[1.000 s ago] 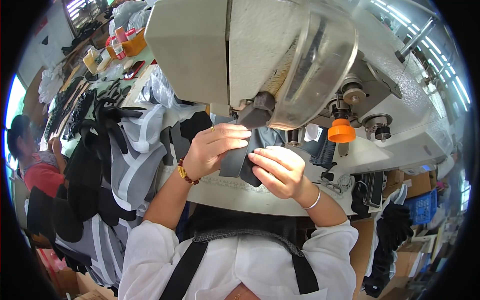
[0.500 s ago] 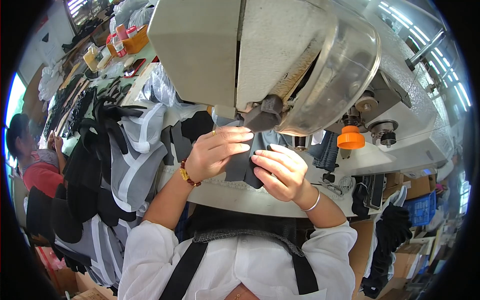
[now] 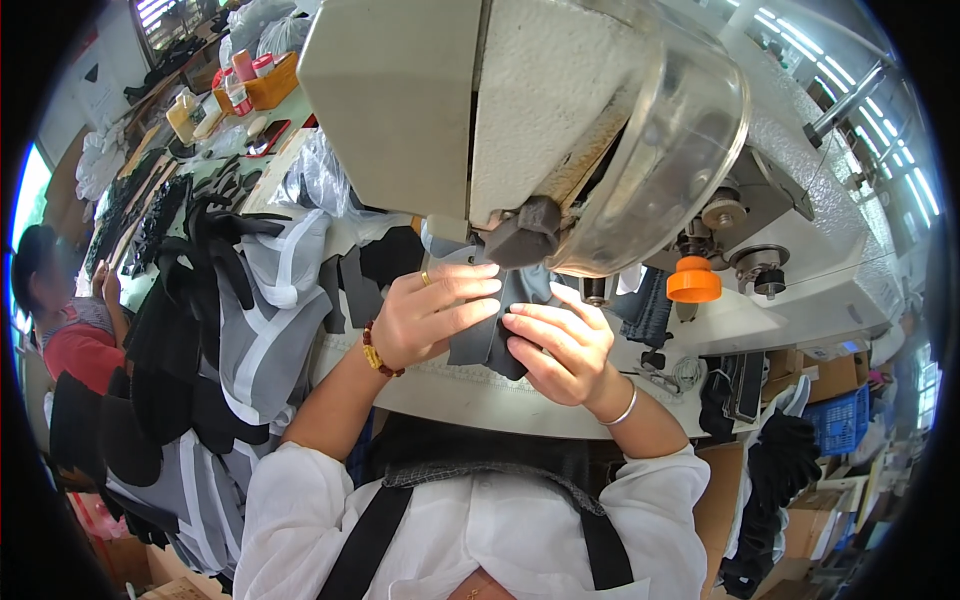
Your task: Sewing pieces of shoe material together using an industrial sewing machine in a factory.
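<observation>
A dark grey and black fabric piece (image 3: 476, 343) lies under the head of a sewing machine (image 3: 390, 110), between my two hands. My left hand (image 3: 432, 312) grips its left side, fingers close together and the thumb hidden. On the other side my right hand (image 3: 565, 348) pinches the black edge, fingers curled over it. Just above my fingertips a dark grey wrapped lump (image 3: 524, 233) sits at the base of the machine head. That head hides the needle and the far part of the fabric.
Grey, white and black sewn pieces (image 3: 265, 340) are heaped at the left. An orange knob (image 3: 694, 280) and a clear plastic cover (image 3: 665, 150) are on the machine's right side. A blue crate (image 3: 838, 418) stands at the far right. Another person (image 3: 85, 335) sits at far left.
Both hands and the fabric stay in nearly the same place. My right index finger has lifted slightly, moving up and right along the fabric. The view has shifted a little.
</observation>
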`<state>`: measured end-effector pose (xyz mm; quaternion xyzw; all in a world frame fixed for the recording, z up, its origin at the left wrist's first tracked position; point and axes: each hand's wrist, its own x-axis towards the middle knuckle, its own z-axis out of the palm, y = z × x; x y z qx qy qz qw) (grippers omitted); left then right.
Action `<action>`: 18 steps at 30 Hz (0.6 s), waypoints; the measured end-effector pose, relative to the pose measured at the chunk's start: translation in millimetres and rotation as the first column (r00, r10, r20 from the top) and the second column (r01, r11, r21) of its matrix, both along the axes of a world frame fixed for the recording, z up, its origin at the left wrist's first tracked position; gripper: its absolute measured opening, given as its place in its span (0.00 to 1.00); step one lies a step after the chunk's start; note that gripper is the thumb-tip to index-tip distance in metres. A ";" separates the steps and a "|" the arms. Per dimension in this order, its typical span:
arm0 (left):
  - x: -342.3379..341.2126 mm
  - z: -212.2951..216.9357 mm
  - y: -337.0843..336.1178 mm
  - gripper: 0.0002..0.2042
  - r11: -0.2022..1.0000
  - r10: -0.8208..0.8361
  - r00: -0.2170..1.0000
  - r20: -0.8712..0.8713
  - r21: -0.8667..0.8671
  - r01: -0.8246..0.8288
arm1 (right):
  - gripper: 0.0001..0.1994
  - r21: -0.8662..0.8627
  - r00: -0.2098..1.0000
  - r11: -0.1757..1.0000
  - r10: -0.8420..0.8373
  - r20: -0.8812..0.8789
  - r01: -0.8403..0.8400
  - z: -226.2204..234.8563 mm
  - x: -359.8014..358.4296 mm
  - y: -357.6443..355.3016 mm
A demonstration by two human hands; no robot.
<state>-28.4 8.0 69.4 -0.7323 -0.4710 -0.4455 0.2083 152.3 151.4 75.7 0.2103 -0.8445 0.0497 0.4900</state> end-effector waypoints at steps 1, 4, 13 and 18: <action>-0.5 -0.1 0.0 0.10 1.000 0.018 0.998 -0.058 0.010 -0.018 | 0.12 0.004 1.000 1.000 -0.016 -0.008 0.016 -0.7 0.6 0.9; 8.0 0.8 -1.5 0.08 0.993 0.117 0.987 -0.113 0.042 -0.113 | 0.19 -0.026 0.978 0.978 -0.203 0.044 0.205 -7.0 2.8 -0.2; 14.2 15.6 -6.8 0.08 0.987 0.112 0.989 -0.101 -0.105 -0.123 | 0.29 0.028 0.859 0.891 -0.444 0.253 0.453 -23.4 1.5 51.1; 17.9 21.7 -10.4 0.04 0.971 0.157 0.979 -0.129 -0.160 -0.177 | 0.13 -0.070 0.848 0.914 -0.340 0.407 0.400 -24.7 4.5 64.4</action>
